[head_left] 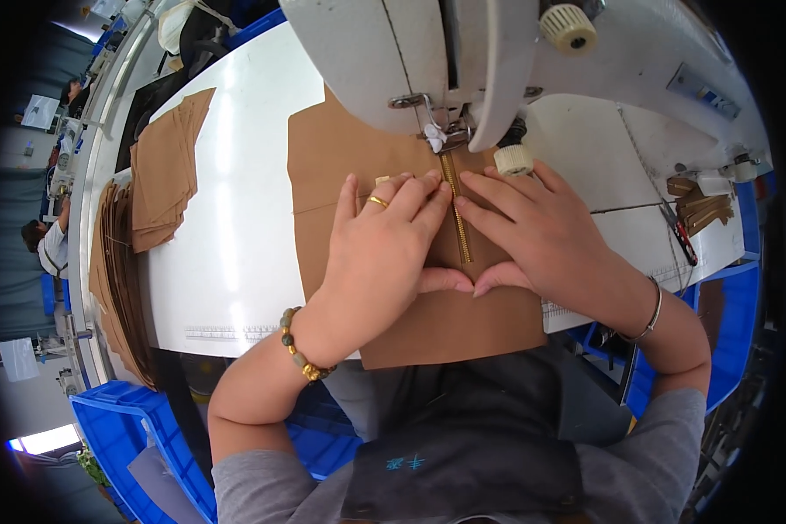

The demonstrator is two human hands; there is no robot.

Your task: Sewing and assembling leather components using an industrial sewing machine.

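Observation:
A brown fabric panel (pixel 445 336) lies under the sewing machine (pixel 568 79), its near end hanging over the table's front edge. A gold-toothed zipper (pixel 460 223) runs along the panel, away from me toward the needle area. My left hand (pixel 384 236) lies flat on the panel left of the zipper, fingers stretched out. On the other side my right hand (pixel 533 223) rests the same way, fingertips close to the teeth. Both thumbs meet just below the zipper's near end. The needle itself is too small to make out.
Stacks of brown cut pieces (pixel 166 166) lie at the left of the white table (pixel 236 218). At right are scissors (pixel 679 234) and small brown strips (pixel 703 208). Blue bins (pixel 148 437) stand below. Two people (pixel 54 236) are far left.

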